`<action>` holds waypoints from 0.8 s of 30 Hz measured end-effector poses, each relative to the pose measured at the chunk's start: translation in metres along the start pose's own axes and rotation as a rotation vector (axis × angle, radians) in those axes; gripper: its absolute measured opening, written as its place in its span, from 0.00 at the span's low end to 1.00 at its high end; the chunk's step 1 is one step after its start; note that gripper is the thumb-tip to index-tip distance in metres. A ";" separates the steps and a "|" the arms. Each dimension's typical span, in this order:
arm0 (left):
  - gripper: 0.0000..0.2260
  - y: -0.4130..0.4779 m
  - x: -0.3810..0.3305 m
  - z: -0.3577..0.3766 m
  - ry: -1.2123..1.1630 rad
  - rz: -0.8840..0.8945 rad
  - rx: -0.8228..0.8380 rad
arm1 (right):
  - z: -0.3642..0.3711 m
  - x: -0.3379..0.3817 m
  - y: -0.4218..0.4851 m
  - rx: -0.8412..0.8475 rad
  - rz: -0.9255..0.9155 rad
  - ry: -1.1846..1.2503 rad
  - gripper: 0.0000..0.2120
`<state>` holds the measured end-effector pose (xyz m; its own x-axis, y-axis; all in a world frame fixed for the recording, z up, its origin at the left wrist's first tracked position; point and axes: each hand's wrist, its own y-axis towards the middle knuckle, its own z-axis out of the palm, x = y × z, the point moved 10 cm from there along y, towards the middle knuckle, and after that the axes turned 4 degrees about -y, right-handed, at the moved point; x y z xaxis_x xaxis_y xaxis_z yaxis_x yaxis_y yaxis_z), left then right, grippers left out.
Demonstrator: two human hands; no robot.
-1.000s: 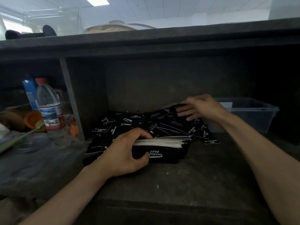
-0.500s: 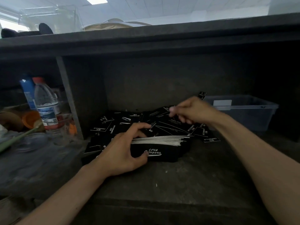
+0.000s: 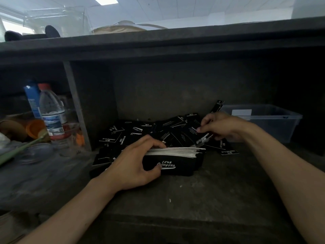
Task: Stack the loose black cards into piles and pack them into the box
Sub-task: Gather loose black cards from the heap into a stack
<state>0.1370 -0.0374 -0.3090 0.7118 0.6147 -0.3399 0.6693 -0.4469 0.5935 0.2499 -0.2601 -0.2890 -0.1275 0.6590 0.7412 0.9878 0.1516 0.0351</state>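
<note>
A black box [image 3: 177,165] with white "Camping Club" lettering lies on the dark shelf, a stack of cards [image 3: 175,151] showing white edges along its top. My left hand [image 3: 135,166] grips the box's left end, thumb on the front and fingers over the stack. Behind it lies a heap of loose black cards [image 3: 149,131]. My right hand [image 3: 223,125] pinches a few black cards [image 3: 204,138] just above the heap's right side. One card [image 3: 218,105] leans upright against a bin.
A clear plastic bin [image 3: 267,120] stands at the right. Left of a grey divider [image 3: 75,104] stand a water bottle [image 3: 51,113], a blue bottle [image 3: 31,97] and orange cups [image 3: 36,128]. The shelf board [image 3: 158,44] hangs low overhead.
My right hand has curled over the heap, picked up a few cards and drawn them down and toward the box. My left hand has stayed on the box.
</note>
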 end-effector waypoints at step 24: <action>0.21 -0.001 0.001 -0.004 -0.036 -0.007 -0.048 | 0.003 0.065 -0.026 0.077 -0.475 -0.043 0.14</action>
<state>0.1358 -0.0337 -0.3073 0.7151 0.5933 -0.3697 0.6639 -0.4107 0.6249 0.2161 -0.2188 -0.2443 -0.5684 0.5330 0.6268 0.8099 0.4966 0.3121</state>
